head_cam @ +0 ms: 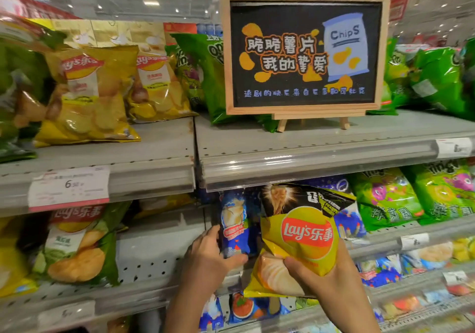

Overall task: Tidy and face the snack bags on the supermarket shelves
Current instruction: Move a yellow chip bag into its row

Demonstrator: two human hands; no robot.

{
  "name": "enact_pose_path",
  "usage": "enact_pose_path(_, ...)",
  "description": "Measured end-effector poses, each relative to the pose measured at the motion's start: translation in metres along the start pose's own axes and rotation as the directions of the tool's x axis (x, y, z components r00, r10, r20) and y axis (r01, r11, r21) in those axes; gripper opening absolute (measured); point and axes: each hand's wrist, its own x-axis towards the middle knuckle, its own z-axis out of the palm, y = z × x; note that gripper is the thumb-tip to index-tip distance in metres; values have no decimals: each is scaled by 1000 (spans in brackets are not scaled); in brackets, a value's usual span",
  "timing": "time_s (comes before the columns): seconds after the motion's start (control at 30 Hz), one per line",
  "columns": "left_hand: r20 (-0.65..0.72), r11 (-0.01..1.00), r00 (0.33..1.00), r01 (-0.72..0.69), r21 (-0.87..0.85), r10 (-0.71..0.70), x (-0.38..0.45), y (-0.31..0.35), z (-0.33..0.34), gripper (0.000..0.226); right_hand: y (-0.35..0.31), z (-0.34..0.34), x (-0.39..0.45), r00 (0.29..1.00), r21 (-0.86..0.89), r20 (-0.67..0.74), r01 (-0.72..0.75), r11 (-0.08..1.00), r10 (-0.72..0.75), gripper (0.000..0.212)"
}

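Observation:
My right hand (331, 278) grips a yellow and black Lay's bag (300, 232) from below, held upright in front of the middle shelf with its logo facing me. My left hand (208, 255) holds the lower edge of a blue chip bag (235, 226) standing on that shelf, just left of the yellow bag. More blue bags stand behind the yellow one, partly hidden.
A framed chalkboard chips sign (303, 55) stands on the upper shelf (321, 150). Yellow Lay's bags (90, 96) lean at upper left, green bags (437, 75) at upper right. A green Lay's bag (79, 245) stands at middle left beside bare perforated shelf (154, 250).

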Motion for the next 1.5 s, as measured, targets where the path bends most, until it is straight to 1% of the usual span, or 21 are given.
enact_pose_path(0.07,-57,988,998,-18,155,28,-12,-16,-19,68,-5,16,-5,999,-3,46,15,1000,-15,78)
enact_pose_path(0.13,-114,959,992,-24,283,58,-25,-31,-38,54,-10,35,-9,995,-1,99,33,999,-33,79)
enact_pose_path(0.2,-154,926,985,-10,377,73,-39,-46,-56,41,-16,55,-14,987,3,154,47,999,-46,82)
enact_pose_path(0.27,-194,905,978,19,425,71,-52,-64,-72,36,-22,77,-18,975,-1,209,72,997,-70,79)
enact_pose_path(0.37,-238,913,969,35,406,69,-67,-89,-88,32,-33,110,-23,955,4,272,122,993,-118,71)
enact_pose_path(0.43,-270,923,960,34,383,77,-74,-99,-95,29,-39,131,-23,945,-4,296,150,989,-142,69)
enact_pose_path(0.53,-348,946,934,40,322,78,-80,-110,-105,24,-48,158,-18,950,-24,271,165,986,-153,65)
enact_pose_path(0.6,-344,946,935,26,323,92,-82,-115,-109,24,-53,172,-11,957,-25,245,165,986,-154,62)
enact_pose_path(0.73,-355,950,926,-10,312,127,-82,-117,-111,22,-57,193,2,963,-61,239,140,988,-122,62)
enact_pose_path(0.9,-340,952,930,-32,304,140,-76,-119,-112,16,-50,212,0,940,-136,341,53,989,-4,68)
enact_pose_path(1.03,-368,954,918,-37,297,150,-75,-118,-111,11,-48,206,3,921,-165,389,55,985,14,70)
enact_pose_path(1.13,-388,959,912,-23,283,136,-75,-118,-108,11,-48,201,5,917,-206,397,53,977,34,75)
enact_pose_path(1.33,-418,966,902,9,258,104,-74,-113,-106,13,-46,199,2,920,-236,388,47,971,50,76)
enact_pose_path(1.4,-419,967,903,15,253,96,-75,-113,-106,14,-46,199,2,920,-236,388,47,971,50,82)
enact_pose_path(1.5,-444,973,890,5,232,102,-76,-114,-105,15,-45,198,-1,933,-219,359,76,973,8,104)
